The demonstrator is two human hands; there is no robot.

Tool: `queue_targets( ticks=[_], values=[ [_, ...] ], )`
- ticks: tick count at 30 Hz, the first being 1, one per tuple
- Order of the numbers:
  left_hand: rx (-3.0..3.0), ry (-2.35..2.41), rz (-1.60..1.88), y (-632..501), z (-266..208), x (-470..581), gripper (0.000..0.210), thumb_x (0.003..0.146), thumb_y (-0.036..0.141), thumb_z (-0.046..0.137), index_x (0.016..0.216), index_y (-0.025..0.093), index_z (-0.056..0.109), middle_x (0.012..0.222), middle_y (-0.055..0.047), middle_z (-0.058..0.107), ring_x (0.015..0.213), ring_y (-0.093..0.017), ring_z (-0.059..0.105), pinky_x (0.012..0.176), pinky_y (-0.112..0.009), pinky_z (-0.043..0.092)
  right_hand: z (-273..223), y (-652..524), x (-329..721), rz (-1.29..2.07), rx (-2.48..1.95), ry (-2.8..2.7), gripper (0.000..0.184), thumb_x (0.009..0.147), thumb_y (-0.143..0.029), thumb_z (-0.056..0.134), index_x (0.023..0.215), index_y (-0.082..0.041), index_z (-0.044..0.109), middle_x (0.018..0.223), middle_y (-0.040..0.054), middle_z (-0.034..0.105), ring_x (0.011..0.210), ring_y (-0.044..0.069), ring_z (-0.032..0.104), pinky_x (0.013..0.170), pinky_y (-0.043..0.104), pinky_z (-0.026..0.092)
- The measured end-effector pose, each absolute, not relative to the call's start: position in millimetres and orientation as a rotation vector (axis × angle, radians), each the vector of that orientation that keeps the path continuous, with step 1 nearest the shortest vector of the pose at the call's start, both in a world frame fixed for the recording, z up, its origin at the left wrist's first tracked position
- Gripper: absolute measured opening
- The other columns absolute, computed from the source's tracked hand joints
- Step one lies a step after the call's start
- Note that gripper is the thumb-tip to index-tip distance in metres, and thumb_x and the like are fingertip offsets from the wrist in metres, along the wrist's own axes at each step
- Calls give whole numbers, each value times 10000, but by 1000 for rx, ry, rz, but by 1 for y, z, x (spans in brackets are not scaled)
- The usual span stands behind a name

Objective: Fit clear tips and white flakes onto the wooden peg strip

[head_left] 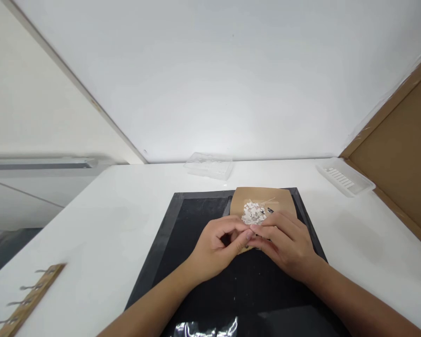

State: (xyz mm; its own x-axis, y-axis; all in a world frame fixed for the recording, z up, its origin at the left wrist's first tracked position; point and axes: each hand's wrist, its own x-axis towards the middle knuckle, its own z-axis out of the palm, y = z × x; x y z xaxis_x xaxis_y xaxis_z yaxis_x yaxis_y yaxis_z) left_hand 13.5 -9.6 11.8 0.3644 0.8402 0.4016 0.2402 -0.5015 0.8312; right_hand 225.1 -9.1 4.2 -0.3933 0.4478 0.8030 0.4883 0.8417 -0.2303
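Observation:
My left hand (221, 241) and my right hand (286, 238) meet fingertip to fingertip over the near edge of a brown paper sheet (238, 201). Both sets of fingers are pinched together. Whatever lies between them is too small and too covered to make out. Just beyond the fingertips, a small heap of white flakes or bits (254, 212) rests on the brown sheet, with a few thin strands and a small dark piece beside it. Beneath everything lies a black mat (196, 243), partly covered by my forearms.
A clear plastic box (210, 166) stands at the back of the white table (108, 224). To the right, a translucent tray (347, 178) sits beside a cardboard panel (403, 150). A wooden hook rack (31, 299) lies at the left front. Shiny clear plastic (203, 330) shows at the mat's near edge.

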Motion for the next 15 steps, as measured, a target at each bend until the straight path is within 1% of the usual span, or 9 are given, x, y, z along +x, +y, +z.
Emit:
queue_targets(
  ticks=[2,5,6,10,13,15],
  values=[
    [2012,1000,1162,-7,10,10,314,1048,305,606,794,159,719,639,-8,614,560,-108,528,542,-238,415,1,-7,227,-3,-734,-2054,162,976,-304,788,1064,-183,725,862,37,691,775,163,616,713,305,521],
    [2113,1096,1240,-3,7,4,292,1032,257,609,761,163,667,634,7,581,548,-100,499,524,-238,375,-2,-4,230,42,-762,-2173,251,977,-398,776,1138,-207,747,875,24,666,789,167,598,719,305,495],
    [2152,1111,1264,-2,6,2,274,1022,234,616,760,165,655,640,9,576,547,-98,489,524,-240,368,-3,-3,231,57,-757,-2224,258,980,-416,768,1136,-210,753,880,22,662,793,168,595,719,305,485],
    [2347,1077,1351,2,0,-1,190,981,143,625,793,171,625,664,12,560,569,-102,460,541,-249,362,-5,-1,232,102,-748,-2352,284,968,-482,763,1025,-203,760,901,21,661,793,174,579,706,313,447],
    [2478,1041,1334,1,-3,-2,145,957,122,624,823,176,633,681,8,554,587,-113,476,541,-251,372,-5,-1,230,73,-778,-2376,336,956,-528,761,1061,-208,754,888,18,662,778,180,569,696,319,425],
    [2543,1028,1302,0,-3,-2,117,944,116,629,844,174,650,689,2,563,589,-118,499,543,-253,386,-6,-2,227,58,-796,-2345,338,965,-530,752,1063,-207,746,868,14,664,767,179,570,697,320,418]
  ],
)
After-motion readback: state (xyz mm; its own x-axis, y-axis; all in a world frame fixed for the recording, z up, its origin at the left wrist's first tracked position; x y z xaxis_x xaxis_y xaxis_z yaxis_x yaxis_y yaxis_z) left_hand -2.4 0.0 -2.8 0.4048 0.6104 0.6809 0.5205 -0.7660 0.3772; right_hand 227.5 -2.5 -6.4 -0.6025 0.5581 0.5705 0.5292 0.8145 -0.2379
